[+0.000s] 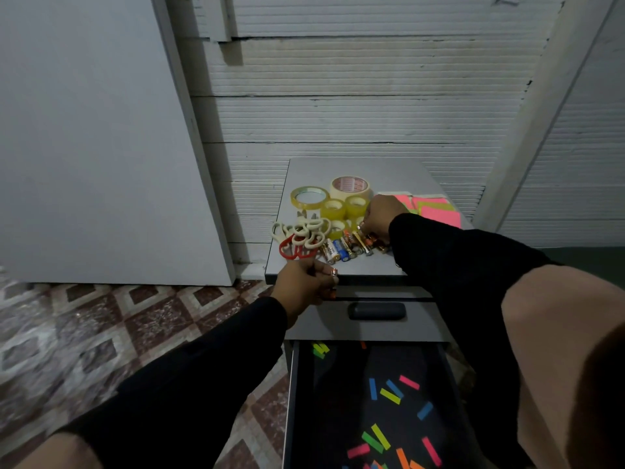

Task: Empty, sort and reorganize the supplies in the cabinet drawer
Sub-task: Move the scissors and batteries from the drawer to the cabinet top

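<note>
Metal cylindrical batteries [341, 249] under curled right hand [382, 214].

Grey cabinet top [378, 169] carries tape rolls [333, 206], scissors [299, 236], batteries [348, 247], sticky notes [436, 209].

the cabinet top [355, 170] looks matt grey laminate. clear tape rolls [333, 208] are glossy yellowish plastic. batteries [341, 249] have shiny metallic wraps. scissors [297, 236] have smooth plastic handles. neon sticky notes [436, 209] and flags [389, 396] are matt paper. sleeves [449, 262] are black cloth.
</note>
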The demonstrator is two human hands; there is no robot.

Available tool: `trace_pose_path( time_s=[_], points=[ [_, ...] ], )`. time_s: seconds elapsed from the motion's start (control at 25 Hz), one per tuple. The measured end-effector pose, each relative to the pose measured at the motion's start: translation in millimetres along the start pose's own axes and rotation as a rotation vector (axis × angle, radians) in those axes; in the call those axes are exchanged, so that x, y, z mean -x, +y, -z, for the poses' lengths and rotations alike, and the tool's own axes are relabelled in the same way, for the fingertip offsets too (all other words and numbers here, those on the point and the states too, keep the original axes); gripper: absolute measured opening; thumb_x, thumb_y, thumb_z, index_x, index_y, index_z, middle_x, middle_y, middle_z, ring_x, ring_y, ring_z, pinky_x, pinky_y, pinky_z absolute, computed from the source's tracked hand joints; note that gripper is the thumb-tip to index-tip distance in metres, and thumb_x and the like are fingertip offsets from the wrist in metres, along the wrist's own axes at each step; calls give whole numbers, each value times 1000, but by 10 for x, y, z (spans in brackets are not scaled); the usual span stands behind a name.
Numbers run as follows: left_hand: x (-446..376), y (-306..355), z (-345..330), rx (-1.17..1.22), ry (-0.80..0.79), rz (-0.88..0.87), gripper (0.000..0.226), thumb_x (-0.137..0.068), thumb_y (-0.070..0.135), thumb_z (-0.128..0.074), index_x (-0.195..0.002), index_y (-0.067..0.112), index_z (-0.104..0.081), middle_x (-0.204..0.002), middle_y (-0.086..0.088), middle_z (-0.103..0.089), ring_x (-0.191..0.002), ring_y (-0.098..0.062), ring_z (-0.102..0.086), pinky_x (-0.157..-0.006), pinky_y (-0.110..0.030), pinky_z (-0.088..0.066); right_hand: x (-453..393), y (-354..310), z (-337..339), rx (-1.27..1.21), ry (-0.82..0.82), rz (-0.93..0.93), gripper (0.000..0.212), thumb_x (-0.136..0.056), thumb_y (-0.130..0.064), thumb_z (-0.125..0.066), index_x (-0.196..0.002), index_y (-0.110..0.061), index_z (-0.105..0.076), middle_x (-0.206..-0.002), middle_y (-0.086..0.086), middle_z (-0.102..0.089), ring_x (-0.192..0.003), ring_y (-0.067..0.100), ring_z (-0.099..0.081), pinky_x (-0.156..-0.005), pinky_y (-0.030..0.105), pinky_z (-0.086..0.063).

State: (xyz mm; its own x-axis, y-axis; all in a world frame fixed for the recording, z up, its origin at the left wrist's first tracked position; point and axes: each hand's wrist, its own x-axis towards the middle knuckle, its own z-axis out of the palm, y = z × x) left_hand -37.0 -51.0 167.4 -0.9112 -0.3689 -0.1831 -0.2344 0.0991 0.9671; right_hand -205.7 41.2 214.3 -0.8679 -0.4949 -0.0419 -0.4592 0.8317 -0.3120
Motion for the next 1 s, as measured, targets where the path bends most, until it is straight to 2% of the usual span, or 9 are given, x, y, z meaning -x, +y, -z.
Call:
trace_pose_path(
  time_s=[0.08, 0.16, 0.24, 0.36, 0.48, 0.6, 0.76, 0.88, 1.0],
  points=[
    [-22, -8, 1, 12, 7, 6, 9, -88, 2, -61, -85, 10, -57, -69, -2, -59, -50, -6, -59, -48, -17, -44, -23, 9, -18, -4, 21, -2, 26, -83, -9, -64, -62, -8, -48, -69, 8, -53, -72, 25, -52, -46, 22, -31],
    [-35, -12, -5, 13, 14, 10, 11, -88, 1, -61, -83, 11, -57, -69, -2, -59, -50, -6, -59, -49, -18, -45, -43, 21, -7, -16, 57, 1, 9, -83, -9, -63, -79, -2, -61, -81, 13, -58, -73, 24, -53, -51, 24, -36],
    [-47, -14, -13, 7, 17, 15, 13, -88, 1, -60, -82, 12, -57, -71, -2, -60, -56, -10, -59, -51, -18, -46, -68, 39, 3, -18, 83, -6, 16, -83, -10, -64, -95, 1, -64, -91, 16, -65, -75, 24, -54, -59, 25, -39],
    [-58, -12, -25, 13, 21, 3, 12, -88, 1, -59, -82, 11, -57, -72, -2, -61, -54, -8, -60, -49, -17, -48, -67, 42, -17, -25, 77, 1, 21, -82, -10, -66, -99, 2, -64, -101, 19, -67, -81, 27, -59, -55, 24, -38],
    [-56, 31, -47, 63, 39, 7, 7, -88, -1, -60, -86, 6, -56, -71, -4, -61, -48, -4, -60, -44, -13, -47, -58, 21, -36, -54, 90, 5, 28, -82, -11, -69, -106, 2, -63, -107, 17, -66, -99, 30, -62, -70, 27, -42],
    [-76, 92, -69, 51, 66, 9, 7, -86, 1, -62, -89, 4, -56, -72, -5, -60, -55, -10, -59, -44, -14, -48, -25, 23, -8, -122, 103, 11, 31, -81, -10, -70, -107, 4, -63, -108, 19, -66, -101, 31, -63, -85, 33, -50],
    [-192, 203, -100, 34, 134, -16, 15, -85, -1, -63, -86, 9, -52, -75, -7, -59, -59, -18, -60, -53, -26, -52, 27, 95, -11, -216, 107, 28, 14, -83, 3, -59, -97, 5, -64, -105, 23, -66, -98, 35, -64, -75, 33, -51],
    [-265, 280, -144, 75, 161, 8, 17, -86, -3, -60, -93, 9, -50, -75, -9, -60, -62, -22, -60, -60, -34, -53, 68, 126, -41, -283, 157, 34, 22, -82, 6, -57, -102, 1, -65, -109, 18, -65, -102, 31, -61, -79, 30, -48],
    [-360, 295, -169, -14, 200, 9, 17, -85, -4, -61, -93, 8, -51, -76, -14, -60, -64, -28, -61, -67, -41, -56, 107, 183, -29, -365, 197, 41, 23, -78, 6, -57, -98, -2, -66, -101, 13, -64, -96, 26, -59, -69, 22, -42]
  ],
)
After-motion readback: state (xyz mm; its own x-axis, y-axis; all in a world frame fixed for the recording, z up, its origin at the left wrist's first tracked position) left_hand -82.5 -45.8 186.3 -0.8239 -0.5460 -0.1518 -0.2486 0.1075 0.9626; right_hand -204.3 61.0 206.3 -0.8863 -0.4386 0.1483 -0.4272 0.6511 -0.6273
